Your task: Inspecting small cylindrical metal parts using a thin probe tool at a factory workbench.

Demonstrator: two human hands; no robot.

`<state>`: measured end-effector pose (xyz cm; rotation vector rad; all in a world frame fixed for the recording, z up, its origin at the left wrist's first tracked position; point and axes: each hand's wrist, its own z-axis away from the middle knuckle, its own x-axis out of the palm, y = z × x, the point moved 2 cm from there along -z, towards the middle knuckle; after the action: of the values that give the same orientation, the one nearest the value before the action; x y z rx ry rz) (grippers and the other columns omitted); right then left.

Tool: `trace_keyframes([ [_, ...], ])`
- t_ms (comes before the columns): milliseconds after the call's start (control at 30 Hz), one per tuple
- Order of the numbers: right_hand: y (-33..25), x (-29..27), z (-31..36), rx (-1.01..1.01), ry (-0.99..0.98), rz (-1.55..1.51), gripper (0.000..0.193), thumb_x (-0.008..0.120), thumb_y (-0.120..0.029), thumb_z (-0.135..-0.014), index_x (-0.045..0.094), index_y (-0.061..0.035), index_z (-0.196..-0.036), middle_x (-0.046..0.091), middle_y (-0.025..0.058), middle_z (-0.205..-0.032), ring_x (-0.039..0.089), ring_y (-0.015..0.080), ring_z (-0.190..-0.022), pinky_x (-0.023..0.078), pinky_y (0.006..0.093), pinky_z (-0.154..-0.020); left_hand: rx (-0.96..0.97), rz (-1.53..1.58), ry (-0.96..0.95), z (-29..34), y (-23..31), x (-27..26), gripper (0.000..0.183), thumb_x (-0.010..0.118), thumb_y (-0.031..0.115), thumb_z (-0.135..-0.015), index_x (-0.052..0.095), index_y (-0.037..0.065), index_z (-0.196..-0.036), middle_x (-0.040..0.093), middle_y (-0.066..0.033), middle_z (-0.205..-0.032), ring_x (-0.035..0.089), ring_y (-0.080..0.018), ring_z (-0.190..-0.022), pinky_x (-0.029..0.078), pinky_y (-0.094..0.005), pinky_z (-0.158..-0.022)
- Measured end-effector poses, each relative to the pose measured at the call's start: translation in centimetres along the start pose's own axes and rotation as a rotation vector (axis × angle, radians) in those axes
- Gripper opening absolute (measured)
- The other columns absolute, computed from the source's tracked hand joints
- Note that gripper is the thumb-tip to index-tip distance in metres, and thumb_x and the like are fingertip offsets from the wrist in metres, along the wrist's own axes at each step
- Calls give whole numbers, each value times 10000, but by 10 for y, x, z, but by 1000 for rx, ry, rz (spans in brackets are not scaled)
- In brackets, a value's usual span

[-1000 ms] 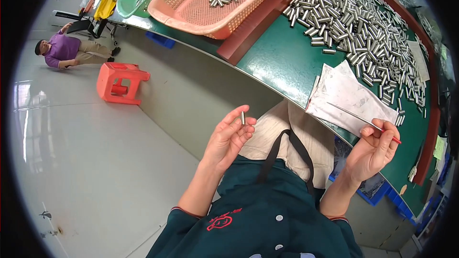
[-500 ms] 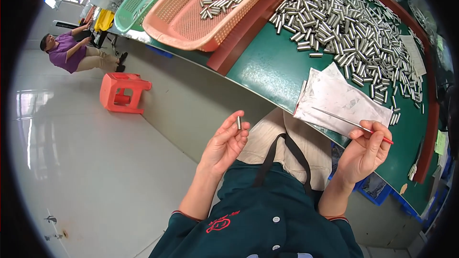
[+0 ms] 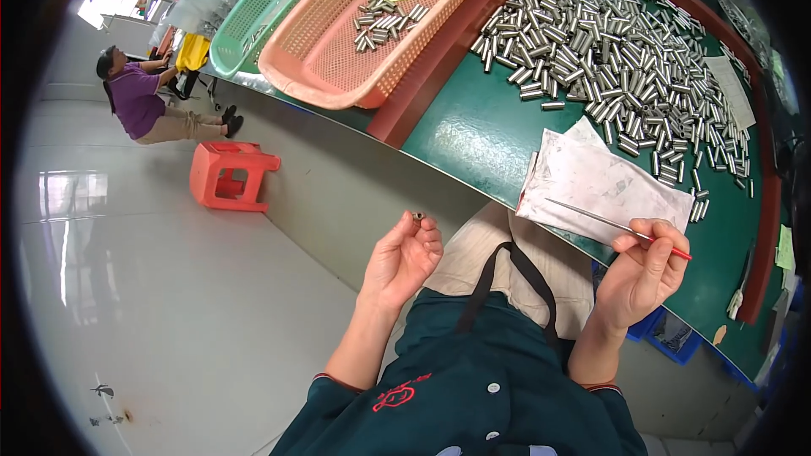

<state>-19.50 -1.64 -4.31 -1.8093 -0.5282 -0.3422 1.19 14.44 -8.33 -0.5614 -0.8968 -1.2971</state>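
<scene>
Between thumb and fingertips, my left hand point(image 3: 404, 255) pinches a small metal cylinder point(image 3: 417, 216), its end turned up toward me. It is held in the air, off the table's near edge. My right hand point(image 3: 646, 274) grips the red handle of a thin tool with a long metal shaft, like a needle file point(image 3: 596, 218). The shaft points left over a smudged white cloth point(image 3: 604, 181) at the table edge. Beyond the cloth a large pile of metal cylinders point(image 3: 617, 59) covers the green tabletop point(image 3: 460, 139).
A pink basket point(image 3: 317, 97) holding several cylinders and a yellow paper stands left of a red-brown divider point(image 3: 418, 97). Behind it is a green basket point(image 3: 228, 42). A red stool point(image 3: 224, 176) is on the floor at left, near a person in purple point(image 3: 139, 101). Blue bins point(image 3: 676, 338) sit under the table.
The cylinder in my left hand has tilted from showing its side to showing its end. My right hand and its tool stay nearly in place. The person in purple has shifted posture.
</scene>
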Motion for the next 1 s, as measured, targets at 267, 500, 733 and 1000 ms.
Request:
trace_keyframes([
  [267, -2, -3, 0, -33, 45, -32, 147, 449, -121, -880, 494, 10, -929, 544, 158, -783, 521, 175, -598, 454, 234, -477, 828, -1142, -86, 2, -10, 56, 151, 547, -55, -771, 516, -12, -913, 555, -110, -934, 526, -134, -814, 432, -246, -719],
  [500, -30, -19, 3, -247, 233, 54, 170, 393, -151, -899, 465, -6, -953, 537, 160, -800, 495, 181, -562, 451, 258, -527, 1350, -1629, -542, -8, -50, 138, 242, 661, -93, -625, 601, -2, -841, 562, -89, -772, 523, -187, -662, 431, -250, -578],
  [733, -22, -34, -7, -204, 350, 74, 160, 419, -113, -886, 485, 23, -937, 565, 171, -815, 526, 178, -557, 456, 248, -530, 1384, -1957, -775, -25, -77, 134, 194, 713, 32, -622, 591, 28, -773, 498, -43, -623, 459, -184, -553, 338, -288, -527],
  [1000, -20, -38, -12, -166, 315, 4, 145, 425, -105, -883, 476, 18, -941, 576, 183, -814, 535, 179, -544, 446, 252, -554, 1223, -2140, -733, -37, -71, 131, 201, 710, -24, -584, 586, 18, -737, 544, -52, -626, 477, -194, -553, 355, -283, -529],
])
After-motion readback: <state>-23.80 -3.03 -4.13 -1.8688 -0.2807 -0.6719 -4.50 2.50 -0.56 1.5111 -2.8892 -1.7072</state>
